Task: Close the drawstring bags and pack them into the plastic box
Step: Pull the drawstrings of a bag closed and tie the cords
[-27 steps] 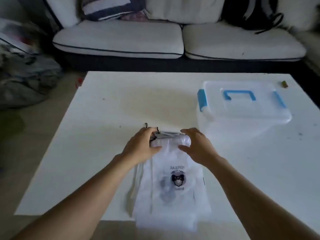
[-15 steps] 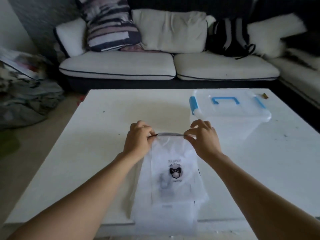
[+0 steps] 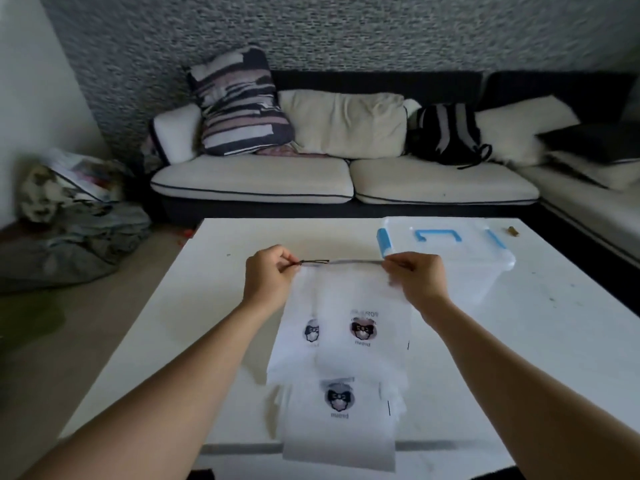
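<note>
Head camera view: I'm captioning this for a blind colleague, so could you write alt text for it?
Two hands hold a white drawstring bag up by its top edge, the left hand pinching the dark cord and the right hand the other corner, above more bags on a white table. A lidded plastic box stands behind; a sofa beyond.

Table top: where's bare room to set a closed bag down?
Free: the white table left of the left hand, and its right side beyond the lidded clear plastic box with blue latches. Crowded: the centre front, under the stack of white drawstring bags.
</note>
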{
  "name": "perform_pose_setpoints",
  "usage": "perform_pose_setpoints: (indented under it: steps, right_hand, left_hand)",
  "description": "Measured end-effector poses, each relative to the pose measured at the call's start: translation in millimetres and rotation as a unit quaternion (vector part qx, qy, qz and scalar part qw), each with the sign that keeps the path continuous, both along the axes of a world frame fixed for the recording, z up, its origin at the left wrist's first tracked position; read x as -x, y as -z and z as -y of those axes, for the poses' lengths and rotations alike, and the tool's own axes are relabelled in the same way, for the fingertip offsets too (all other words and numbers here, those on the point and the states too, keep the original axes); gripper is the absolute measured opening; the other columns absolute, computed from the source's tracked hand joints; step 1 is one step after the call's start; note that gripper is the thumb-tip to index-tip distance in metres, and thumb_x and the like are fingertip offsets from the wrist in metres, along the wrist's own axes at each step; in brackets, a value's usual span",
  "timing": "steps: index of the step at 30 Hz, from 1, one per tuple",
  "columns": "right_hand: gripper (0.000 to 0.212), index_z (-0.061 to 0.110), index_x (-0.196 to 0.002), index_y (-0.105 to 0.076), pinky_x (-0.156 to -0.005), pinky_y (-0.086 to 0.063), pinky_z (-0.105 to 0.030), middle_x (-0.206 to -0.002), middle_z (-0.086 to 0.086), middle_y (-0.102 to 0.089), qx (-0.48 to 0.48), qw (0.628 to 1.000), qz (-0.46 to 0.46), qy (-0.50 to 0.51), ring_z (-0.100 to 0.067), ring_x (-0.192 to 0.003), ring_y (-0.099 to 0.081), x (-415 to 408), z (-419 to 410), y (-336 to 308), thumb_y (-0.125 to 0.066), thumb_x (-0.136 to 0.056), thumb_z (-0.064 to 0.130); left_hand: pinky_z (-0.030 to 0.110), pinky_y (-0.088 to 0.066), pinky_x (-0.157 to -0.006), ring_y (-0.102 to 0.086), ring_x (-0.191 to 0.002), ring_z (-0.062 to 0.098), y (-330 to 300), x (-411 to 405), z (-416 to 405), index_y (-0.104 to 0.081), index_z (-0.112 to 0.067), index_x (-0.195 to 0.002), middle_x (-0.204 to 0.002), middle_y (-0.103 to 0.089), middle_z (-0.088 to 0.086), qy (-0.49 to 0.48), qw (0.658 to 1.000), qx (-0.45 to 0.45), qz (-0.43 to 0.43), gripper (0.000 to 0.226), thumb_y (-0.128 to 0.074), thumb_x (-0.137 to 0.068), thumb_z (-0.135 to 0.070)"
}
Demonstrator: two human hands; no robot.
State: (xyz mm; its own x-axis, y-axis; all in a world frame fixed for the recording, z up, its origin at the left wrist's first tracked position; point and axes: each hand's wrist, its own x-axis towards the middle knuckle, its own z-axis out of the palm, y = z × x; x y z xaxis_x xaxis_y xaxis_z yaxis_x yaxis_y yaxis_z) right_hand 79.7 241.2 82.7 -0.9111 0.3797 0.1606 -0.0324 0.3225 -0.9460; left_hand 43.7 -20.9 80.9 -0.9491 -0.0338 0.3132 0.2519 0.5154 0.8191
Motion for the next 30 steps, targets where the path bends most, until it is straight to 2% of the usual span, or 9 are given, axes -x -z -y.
perform_pose_setpoints:
  steps: [4, 9, 11, 13, 15, 16, 18, 21, 30]
  right_hand:
    - [0.002, 0.012, -0.081, -0.078, -0.047, -0.043, -0.012, -0.060, -0.004, -0.070, -0.060, 0.998, 0.013, 0.030, -0.008, -0.048, -0.064, 3.1, -11.3, 13.4, -0.080, -0.081, 0.011]
    - [0.005, 0.016, -0.079, -0.077, -0.058, -0.045, -0.021, -0.068, 0.000, -0.067, 0.070, 0.997, 0.021, -0.039, -0.010, -0.057, -0.057, 0.7, -2.0, 0.9, -0.079, -0.083, 0.013]
    - [0.003, 0.015, -0.079, -0.075, -0.058, -0.046, -0.019, -0.072, -0.001, -0.065, 0.172, 0.979, 0.012, -0.108, -0.011, -0.062, -0.055, -2.8, 15.8, -18.1, -0.078, -0.081, 0.015]
    - [0.002, 0.015, -0.078, -0.072, -0.060, -0.050, -0.021, -0.073, -0.002, -0.065, 0.278, 0.942, 0.007, -0.190, -0.012, -0.063, -0.059, 0.7, 33.4, -30.6, -0.072, -0.078, 0.017]
    - [0.004, 0.014, -0.081, -0.067, -0.058, -0.052, -0.022, -0.073, -0.001, -0.065, 0.317, 0.917, 0.035, -0.240, -0.013, -0.061, -0.060, 5.5, 47.4, -34.2, -0.067, -0.079, 0.018]
    - [0.006, 0.014, -0.083, -0.065, -0.058, -0.052, -0.023, -0.073, -0.002, -0.064, 0.320, 0.912, 0.052, -0.250, -0.014, -0.061, -0.060, 9.6, 53.1, -32.3, -0.067, -0.079, 0.019]
    - [0.006, 0.016, -0.083, -0.065, -0.056, -0.053, -0.023, -0.073, -0.002, -0.063, 0.326, 0.911, 0.077, -0.242, -0.014, -0.060, -0.059, 16.5, 59.3, -26.0, -0.066, -0.081, 0.021]
    - [0.009, 0.017, -0.082, -0.066, -0.052, -0.050, -0.021, -0.070, -0.001, -0.060, 0.294, 0.930, 0.080, -0.205, -0.013, -0.058, -0.055, 26.3, 58.4, -18.0, -0.064, -0.090, 0.020]
    - [0.028, 0.001, -0.122, -0.065, -0.065, -0.055, -0.020, -0.097, -0.012, -0.070, 0.249, 0.921, 0.132, -0.271, -0.015, -0.080, -0.067, 29.8, 18.5, -15.4, -0.052, -0.097, 0.000]
  left_hand:
    - [0.019, -0.045, -0.068, -0.071, -0.083, 0.021, 20.5, 8.8, 22.3, -0.072, -0.011, -0.090, -0.081, -0.072, 0.001, -0.125, 0.991, 0.016, 0.052, 0.008, -0.076, -0.083, -0.008]
    - [0.034, -0.035, -0.113, -0.039, -0.141, 0.022, 27.0, 15.0, 22.5, -0.038, -0.016, -0.149, -0.153, -0.041, 0.004, -0.047, 0.982, 0.051, 0.175, 0.084, -0.076, -0.081, -0.050]
    - [0.039, -0.033, -0.114, -0.039, -0.140, 0.019, 14.4, 2.4, 4.4, -0.041, -0.020, -0.147, -0.153, -0.042, 0.000, 0.030, 0.969, -0.080, 0.234, 0.102, -0.069, -0.068, -0.078]
    - [0.040, -0.031, -0.109, -0.045, -0.135, 0.020, 6.6, -7.3, -11.2, -0.045, -0.017, -0.146, -0.149, -0.046, 0.004, 0.104, 0.890, -0.265, 0.357, 0.118, -0.061, -0.054, -0.090]
    - [0.038, -0.034, -0.105, -0.025, -0.144, 0.034, 3.4, -7.9, -14.9, -0.049, -0.022, -0.142, -0.142, -0.049, -0.004, 0.158, 0.828, -0.392, 0.368, 0.113, -0.067, -0.052, -0.089]
    - [0.034, -0.038, -0.102, -0.039, -0.112, 0.005, 4.1, -3.8, -12.2, -0.057, -0.025, -0.126, -0.132, -0.052, -0.010, 0.155, 0.827, -0.424, 0.336, 0.100, -0.072, -0.049, -0.087]
    - [0.033, -0.046, -0.099, -0.065, -0.108, 0.012, -1.5, 4.6, -2.5, -0.070, -0.023, -0.110, -0.113, -0.072, -0.008, 0.098, 0.882, -0.394, 0.241, 0.081, -0.076, -0.053, -0.080]
    - [0.029, -0.044, -0.077, -0.058, -0.076, 0.010, 4.5, 17.4, 15.9, -0.073, -0.018, -0.080, -0.076, -0.068, -0.010, 0.020, 0.960, -0.258, 0.112, 0.037, -0.070, -0.084, -0.055]
    - [0.016, -0.047, -0.060, -0.060, -0.065, 0.001, 9.9, 30.1, 6.6, -0.072, -0.027, -0.098, -0.072, -0.069, -0.017, 0.001, 0.951, -0.302, 0.066, 0.012, -0.066, -0.095, -0.016]
